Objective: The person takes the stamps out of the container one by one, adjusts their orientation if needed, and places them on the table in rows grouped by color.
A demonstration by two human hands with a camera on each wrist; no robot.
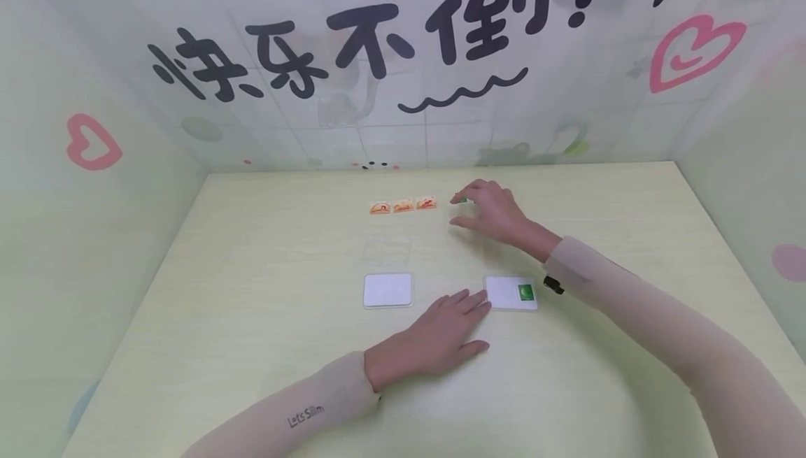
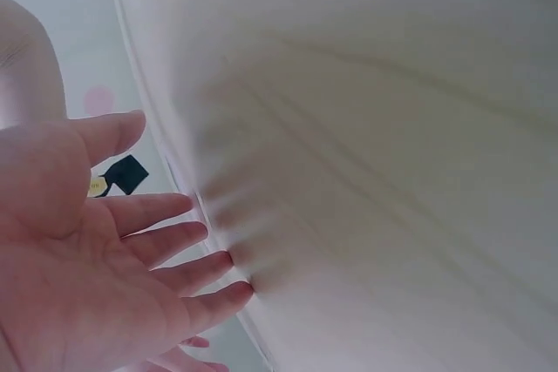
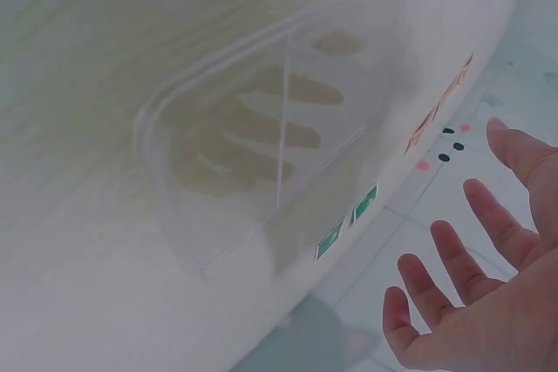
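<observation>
My left hand (image 1: 441, 332) lies with fingers extended, fingertips at the left edge of a white rectangular slab (image 1: 502, 291) that bears a small green picture piece (image 1: 525, 293). In the left wrist view that hand (image 2: 113, 250) shows its palm, fingers straight. Farther back, my right hand (image 1: 497, 213) hovers by another green piece (image 1: 462, 199), thumb and index finger apart. Two green pieces (image 3: 330, 240) show in the right wrist view, short of the right hand (image 3: 488, 276), whose fingers are spread and grip nothing. A clear plastic tray (image 3: 279, 128) lies beside them.
A second white slab (image 1: 387, 290) sits left of the first, with a clear tray (image 1: 386, 252) behind it. Several orange picture pieces (image 1: 403, 205) form a row farther back on the pale table (image 1: 271, 248). A decorated wall (image 1: 302, 122) stands behind the table.
</observation>
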